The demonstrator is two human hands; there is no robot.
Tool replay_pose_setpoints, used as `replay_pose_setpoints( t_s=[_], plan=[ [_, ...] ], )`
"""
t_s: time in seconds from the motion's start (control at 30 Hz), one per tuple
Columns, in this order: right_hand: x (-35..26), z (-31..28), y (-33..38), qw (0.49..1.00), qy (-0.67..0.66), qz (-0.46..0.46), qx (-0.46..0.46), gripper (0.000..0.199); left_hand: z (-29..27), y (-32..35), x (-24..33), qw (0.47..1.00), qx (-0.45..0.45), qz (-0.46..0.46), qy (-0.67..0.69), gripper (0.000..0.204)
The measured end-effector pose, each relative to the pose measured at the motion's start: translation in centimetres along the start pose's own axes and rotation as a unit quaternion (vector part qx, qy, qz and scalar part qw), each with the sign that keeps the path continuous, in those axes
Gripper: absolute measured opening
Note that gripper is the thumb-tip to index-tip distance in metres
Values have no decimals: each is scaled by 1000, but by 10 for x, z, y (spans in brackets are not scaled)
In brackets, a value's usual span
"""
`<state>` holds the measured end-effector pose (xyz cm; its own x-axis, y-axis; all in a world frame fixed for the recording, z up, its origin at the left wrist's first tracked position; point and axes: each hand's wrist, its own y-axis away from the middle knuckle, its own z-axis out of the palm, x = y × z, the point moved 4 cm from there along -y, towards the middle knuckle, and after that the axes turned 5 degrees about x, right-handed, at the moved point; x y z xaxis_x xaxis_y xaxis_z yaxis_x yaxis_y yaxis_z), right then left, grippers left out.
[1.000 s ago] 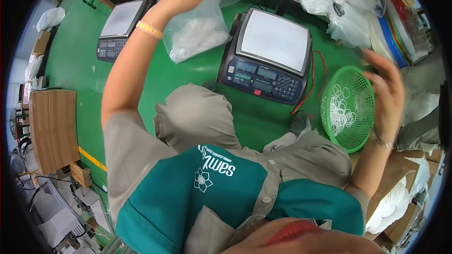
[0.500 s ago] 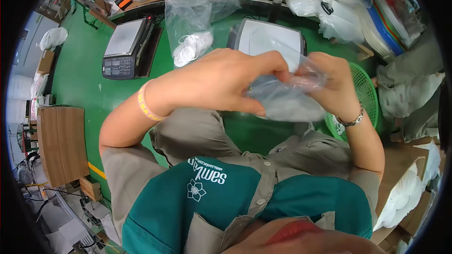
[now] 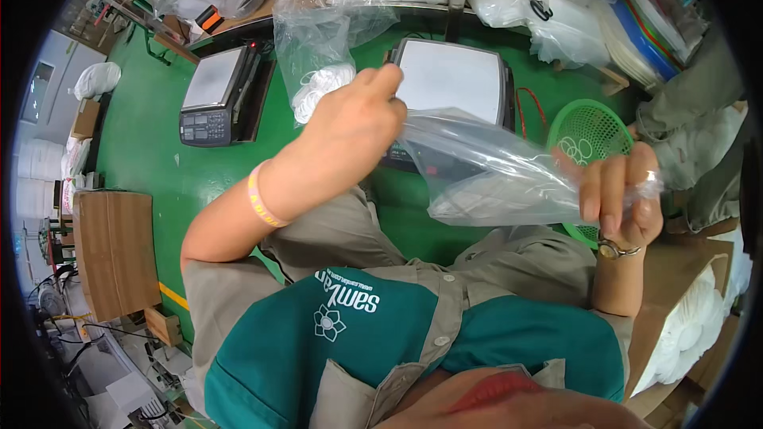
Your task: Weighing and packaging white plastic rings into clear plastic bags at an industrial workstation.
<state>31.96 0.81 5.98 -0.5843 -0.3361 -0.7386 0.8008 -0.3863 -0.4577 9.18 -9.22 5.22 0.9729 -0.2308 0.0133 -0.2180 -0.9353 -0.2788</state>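
A clear plastic bag (image 3: pixel 493 171) is stretched between my two hands above my lap, its lower part looking whitish. My left hand (image 3: pixel 346 131), with a pale wristband, is closed on the bag's left edge. At the other end my right hand (image 3: pixel 624 195) grips the gathered plastic between bent fingers. Just behind the bag is a scale with a white plate (image 3: pixel 453 75). Beyond my left hand a clear bag with white rings (image 3: pixel 322 87) hangs from the bench. A green mesh basket (image 3: pixel 596 115) holding some white rings stands behind my right hand, partly hidden by it.
A second scale (image 3: pixel 214 83) stands on the green floor to the left. Cardboard boxes (image 3: pixel 115 250) lie at the far left; an open box with white contents (image 3: pixel 687 326) is at the right. Plastic-wrapped bundles (image 3: pixel 540 0) fill the bench at the back. Another person's leg (image 3: pixel 691 95) shows at right.
My hands have moved apart, the right one outward and down, the left one slightly left. The crumpled bag is now drawn out long between them. The middle scale's plate has come into fuller view.
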Motion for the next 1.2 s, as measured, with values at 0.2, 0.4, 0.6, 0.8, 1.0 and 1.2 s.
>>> replay_pose_setpoints(
  t_s=[0.2, 0.4, 0.6, 0.8, 1.0, 1.2],
  plan=[
    [10, -29, -9, 977, 78, 72, 186, 21, 28, 7, 53, 981, -8, 164, -107, 19],
    [11, -6, 5, 967, 148, 94, 184, 27, -7, -26, -14, 933, -57, -47, 353, 35],
    [0, 4, 6, 975, 131, 50, 171, 25, 4, -3, 17, 994, -87, 29, -51, 50],
    [3, -8, -3, 963, 170, 18, 209, 24, -1, 5, 19, 994, -33, 95, -41, 15],
    [35, -55, -5, 950, 93, 125, 270, 17, -9, -11, 37, 836, -167, 186, 489, 38],
    [59, -36, -12, 947, 154, 154, 235, 18, 21, -35, 31, 402, -127, 4, 907, 76]
  ],
)
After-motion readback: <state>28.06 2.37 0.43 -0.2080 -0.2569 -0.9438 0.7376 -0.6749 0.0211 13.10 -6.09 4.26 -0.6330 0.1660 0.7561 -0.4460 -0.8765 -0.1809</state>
